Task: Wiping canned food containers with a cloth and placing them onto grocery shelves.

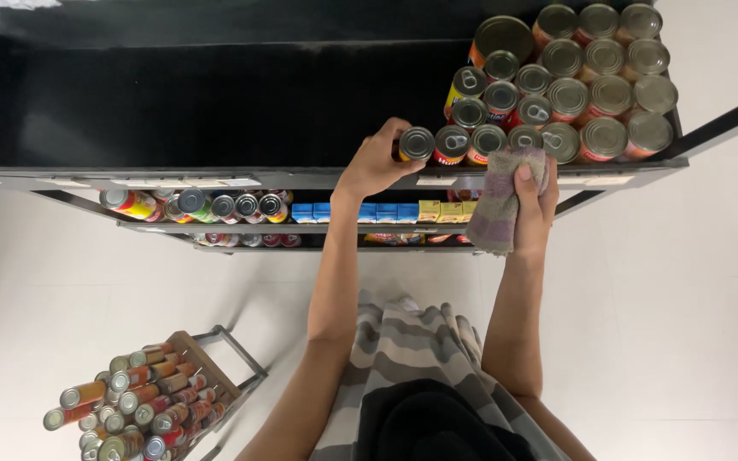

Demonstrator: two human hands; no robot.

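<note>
At shelf front: left hand [375, 162] grips small can [416, 143]; right hand [533, 201] clutches cloth [503, 201].

top shelf [172, 102]: left and middle wide open, easy reach | right end: packed cans [574, 85] wall it off | lower shelf [241, 227]: cans and cartons [386, 212] crammed, tight gap | floor: can crate [143, 397] bottom-left

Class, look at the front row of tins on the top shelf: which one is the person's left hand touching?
The small yellow-sided tin at the row's left end. The left hand grips its side; the other tins stand untouched.
</note>
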